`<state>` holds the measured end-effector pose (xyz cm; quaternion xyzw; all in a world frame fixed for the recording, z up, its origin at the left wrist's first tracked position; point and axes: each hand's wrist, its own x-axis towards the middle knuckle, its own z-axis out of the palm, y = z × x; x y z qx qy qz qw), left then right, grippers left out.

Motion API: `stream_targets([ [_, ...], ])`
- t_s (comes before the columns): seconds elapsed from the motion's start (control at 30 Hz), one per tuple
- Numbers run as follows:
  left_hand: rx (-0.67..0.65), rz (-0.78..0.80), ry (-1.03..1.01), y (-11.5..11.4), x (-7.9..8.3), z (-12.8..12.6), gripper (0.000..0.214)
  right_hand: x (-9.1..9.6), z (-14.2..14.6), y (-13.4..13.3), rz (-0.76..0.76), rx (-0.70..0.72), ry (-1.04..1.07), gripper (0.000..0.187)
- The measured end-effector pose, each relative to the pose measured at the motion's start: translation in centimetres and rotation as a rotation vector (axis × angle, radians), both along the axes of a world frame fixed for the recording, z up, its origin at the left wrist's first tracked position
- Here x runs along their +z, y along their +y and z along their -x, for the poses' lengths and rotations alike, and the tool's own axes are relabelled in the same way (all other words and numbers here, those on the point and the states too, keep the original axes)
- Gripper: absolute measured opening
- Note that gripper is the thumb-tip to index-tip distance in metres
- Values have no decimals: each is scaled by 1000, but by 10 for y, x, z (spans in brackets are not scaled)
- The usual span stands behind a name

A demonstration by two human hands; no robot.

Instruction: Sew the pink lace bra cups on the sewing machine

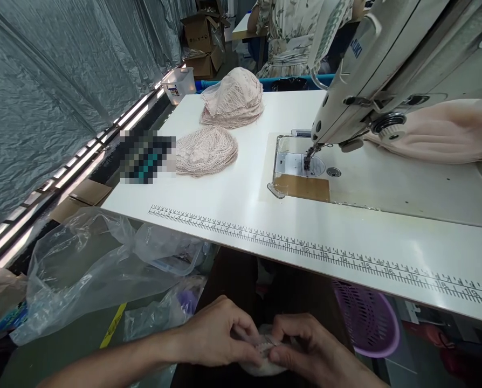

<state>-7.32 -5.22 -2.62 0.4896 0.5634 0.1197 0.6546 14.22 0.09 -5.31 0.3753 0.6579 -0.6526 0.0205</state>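
Low at the front, over my lap, my left hand (227, 334) and my right hand (303, 347) pinch a small pale lace fabric piece (264, 362) between them. Fingers cover much of the piece, so its full shape is hidden. Both hands are below the table's front edge. On the white table (225, 199) lie two stacks of pale pink lace cup-shaped pieces, a nearer stack (208, 152) and a farther stack (235, 97). A sewing machine (358, 75) stands at the right, its presser foot (307, 161) over the metal plate.
A ruler scale (305, 249) runs along the table's front edge. Smooth pink fabric (443, 132) lies behind the machine head. Clear plastic bags (91, 269) hang at the left, and a purple basket (366, 318) sits under the table. Beyond the table is another person (291, 37).
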Motion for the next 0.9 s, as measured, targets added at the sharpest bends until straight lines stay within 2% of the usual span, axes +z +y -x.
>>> stream_targets([
  [0.27,-6,-13,6,2,2,-3,20,7,8,5,64,9,27,33],
  [0.53,-29,66,-92,0,4,9,23,-1,0,7,129,-32,23,36],
  [0.73,-23,71,-126,1,6,11,26,1,-2,8,100,-39,38,36],
  [0.9,-58,46,-114,-1,1,10,34,1,-4,9,128,-40,89,39],
])
